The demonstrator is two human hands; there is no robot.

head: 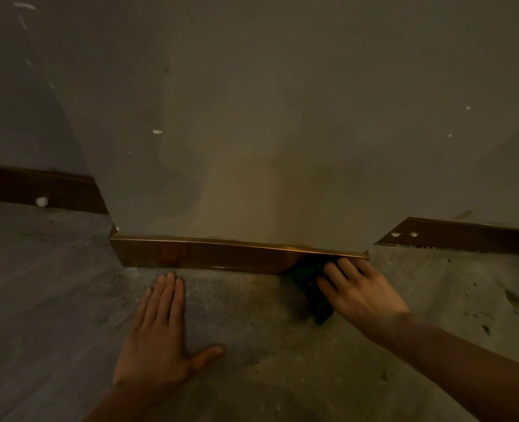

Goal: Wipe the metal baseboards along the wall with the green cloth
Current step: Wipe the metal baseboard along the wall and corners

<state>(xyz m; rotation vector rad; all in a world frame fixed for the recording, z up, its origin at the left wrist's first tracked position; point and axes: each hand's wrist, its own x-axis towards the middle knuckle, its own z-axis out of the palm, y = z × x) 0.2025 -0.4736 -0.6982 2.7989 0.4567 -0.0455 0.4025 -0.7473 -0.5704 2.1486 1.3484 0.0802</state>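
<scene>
Right hand [362, 295]: fingers curled over a crumpled green cloth [311, 292], pressing it against the right end of the glossy bronze-toned baseboard [197, 254]. Left hand [157, 333]: flat, fingers straight, palm down on the rough, speckled grey floor [267, 360]. Above: matte grey wall [252, 132], white-flecked, dimly lit.

I see an unfinished room: bare grey wall [252, 102] with paint specks, rough concrete floor [54, 284], metal baseboard [191, 254].
</scene>
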